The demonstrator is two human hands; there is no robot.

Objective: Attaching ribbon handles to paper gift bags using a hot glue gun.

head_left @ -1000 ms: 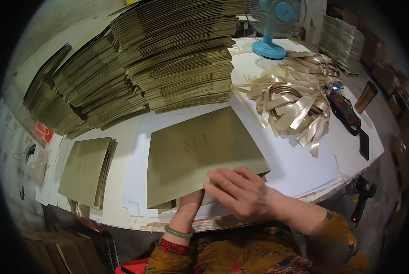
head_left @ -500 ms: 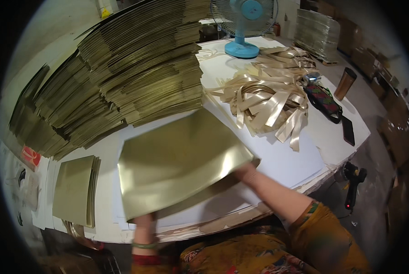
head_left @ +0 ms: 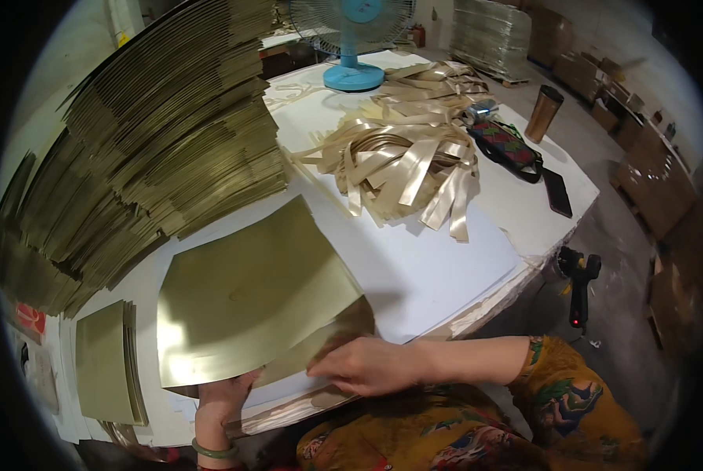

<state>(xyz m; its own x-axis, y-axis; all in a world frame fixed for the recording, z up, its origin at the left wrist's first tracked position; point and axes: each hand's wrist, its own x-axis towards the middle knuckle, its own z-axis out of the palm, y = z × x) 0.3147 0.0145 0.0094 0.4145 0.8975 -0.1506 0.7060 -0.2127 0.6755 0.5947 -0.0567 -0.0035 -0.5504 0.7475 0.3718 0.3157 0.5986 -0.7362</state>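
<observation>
Along the near edge of the table (head_left: 528, 216), a gold paper bag (head_left: 257, 275) is laid over white sheets (head_left: 438, 275). Hands apart: left hand (head_left: 226, 391) partly hidden beneath the bag's upper panel, right hand (head_left: 363, 365) curled at its right side; whether either is clamped on paper cannot be told. Creasing is judged the main risk, caused if the thin panel is pulled unevenly. On its face only a faint spot (head_left: 234, 297) is made out, unreadable. To the left, more bags (head_left: 100, 365) are piled; no lettering can be read. Farther off, ribbons (head_left: 414, 157) are heaped. A tall stack (head_left: 171, 118) is piled unevenly; a slide could be started by a knock. On the blue fan (head_left: 353, 77), no writing is made out.
</observation>
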